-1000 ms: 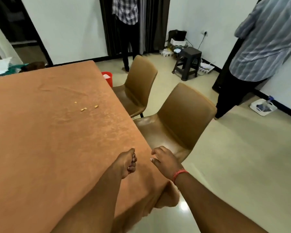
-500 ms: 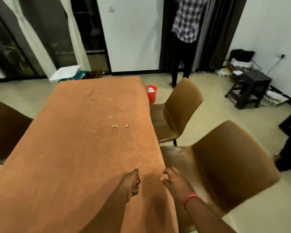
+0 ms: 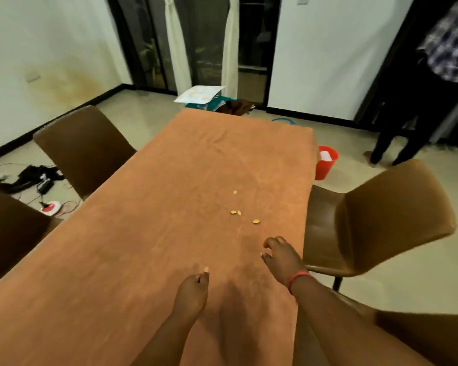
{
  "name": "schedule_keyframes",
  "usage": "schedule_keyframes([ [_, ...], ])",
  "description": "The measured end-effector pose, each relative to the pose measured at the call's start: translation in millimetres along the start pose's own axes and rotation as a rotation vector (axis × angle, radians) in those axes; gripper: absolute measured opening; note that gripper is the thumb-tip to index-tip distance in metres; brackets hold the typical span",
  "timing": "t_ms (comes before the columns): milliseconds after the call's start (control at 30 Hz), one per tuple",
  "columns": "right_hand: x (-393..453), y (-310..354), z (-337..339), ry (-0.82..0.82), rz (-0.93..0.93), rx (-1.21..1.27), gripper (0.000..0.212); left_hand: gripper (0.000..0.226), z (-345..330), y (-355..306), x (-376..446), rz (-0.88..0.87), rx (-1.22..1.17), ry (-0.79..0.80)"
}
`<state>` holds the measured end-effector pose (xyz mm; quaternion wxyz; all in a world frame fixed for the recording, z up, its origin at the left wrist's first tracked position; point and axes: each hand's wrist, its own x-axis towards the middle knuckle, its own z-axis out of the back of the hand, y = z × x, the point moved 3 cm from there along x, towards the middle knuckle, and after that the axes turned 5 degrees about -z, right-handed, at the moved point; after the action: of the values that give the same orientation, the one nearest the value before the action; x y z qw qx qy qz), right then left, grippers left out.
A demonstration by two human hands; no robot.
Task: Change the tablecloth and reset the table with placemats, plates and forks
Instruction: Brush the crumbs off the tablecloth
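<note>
Your left hand (image 3: 192, 289) is hovering over the near part of the tablecloth (image 3: 148, 233), fingers loosely curled and holding nothing; whether the tips are touching the cloth is hard to tell. Your right hand (image 3: 282, 256), with a red band at the wrist, is reaching out nearer the cloth's right edge, fingers bent in a loose claw, gripping nothing. The orange-brown cloth is covering the whole table, with a few creases showing toward the far end. Four small yellowish crumbs (image 3: 239, 212) are lying on it just ahead of your right hand. Brown chairs are standing at both sides: one on the right (image 3: 381, 220), two on the left (image 3: 85, 151), the nearer one cut off by the frame. A red bucket (image 3: 325, 162) is sitting on the floor past the far right corner. Cables and dark gear (image 3: 32, 180) are lying on the floor at left, blurred. A person (image 3: 434, 75) is standing at far right, partly cropped.
</note>
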<state>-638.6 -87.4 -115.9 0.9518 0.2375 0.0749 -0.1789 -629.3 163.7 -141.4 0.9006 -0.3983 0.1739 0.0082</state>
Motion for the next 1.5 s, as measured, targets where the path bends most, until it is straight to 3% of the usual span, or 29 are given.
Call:
schedule_keyframes([
  [167, 105, 4, -7, 0.017, 0.097, -0.054, 0.036, 0.052, -9, -15, 55, -0.012, 0.086, -0.129],
  [367, 162, 11, -31, 0.008, 0.281, -0.231, 0.031, 0.044, -28, -31, 107, -0.070, 0.477, -0.108],
  [600, 188, 34, -43, -0.092, 0.346, 0.027, 0.027, 0.042, -46, -18, 107, -0.127, 0.770, -0.104],
  [733, 199, 56, -58, -0.018, 0.442, -0.139, 0.032, 0.043, -47, -16, 108, -0.118, 0.800, -0.147],
  [933, 198, 57, -60, -0.090, 0.535, -0.189, 0.025, 0.045, -46, -17, 106, -0.136, 0.787, -0.185],
  [1367, 206, 46, -60, -0.133, 0.508, -0.241, 0.021, 0.047, -53, -8, 107, -0.122, 0.739, -0.253],
  [1433, 207, 47, -55, -0.133, 0.387, -0.068, 0.015, 0.047, -54, -7, 107, -0.121, 0.746, -0.251],
  [1500, 211, 41, -46, -0.124, 0.062, 0.468, 0.014, 0.047, -54, -7, 107, -0.126, 0.753, -0.251],
])
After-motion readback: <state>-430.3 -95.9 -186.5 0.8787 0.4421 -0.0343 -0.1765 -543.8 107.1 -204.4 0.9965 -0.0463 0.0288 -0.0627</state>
